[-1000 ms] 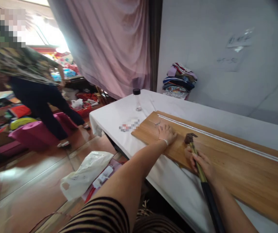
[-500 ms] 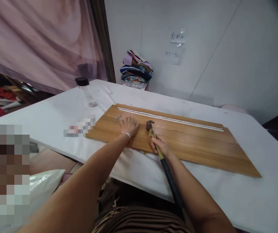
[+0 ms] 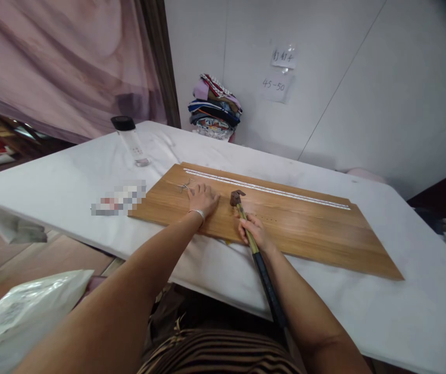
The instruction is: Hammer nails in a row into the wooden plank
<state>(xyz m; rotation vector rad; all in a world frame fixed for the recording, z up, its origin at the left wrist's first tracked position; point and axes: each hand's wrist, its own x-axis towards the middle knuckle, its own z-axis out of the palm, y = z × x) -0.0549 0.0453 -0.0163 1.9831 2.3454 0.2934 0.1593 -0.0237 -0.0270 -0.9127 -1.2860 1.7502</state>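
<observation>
My right hand (image 3: 253, 229) is wrapped around the handle of a claw hammer (image 3: 252, 241), close below its rusty head. The hammer's head is over a brown wooden board (image 3: 324, 234), and its dark grip runs back along my forearm. Flat on the board lies my left hand (image 3: 203, 199), fingers stretched out, with a bracelet at the wrist. By its fingertips are several thin nails (image 3: 186, 185). A row of small dark marks (image 3: 270, 219) shows in the wood right of my right hand. Two white strips (image 3: 270, 189) run along the board's far side.
The board rests on a white-covered table (image 3: 433, 291). A clear bottle with a black lid (image 3: 131, 140) and a blurred-out item (image 3: 118, 198) stand left of it. Folded cloths (image 3: 215, 106) are stacked by the wall. A plastic bag (image 3: 24, 311) is at the lower left.
The view has shifted slightly, so the board and table appear a little further left and up. Both hands keep their places on the board and hammer.
</observation>
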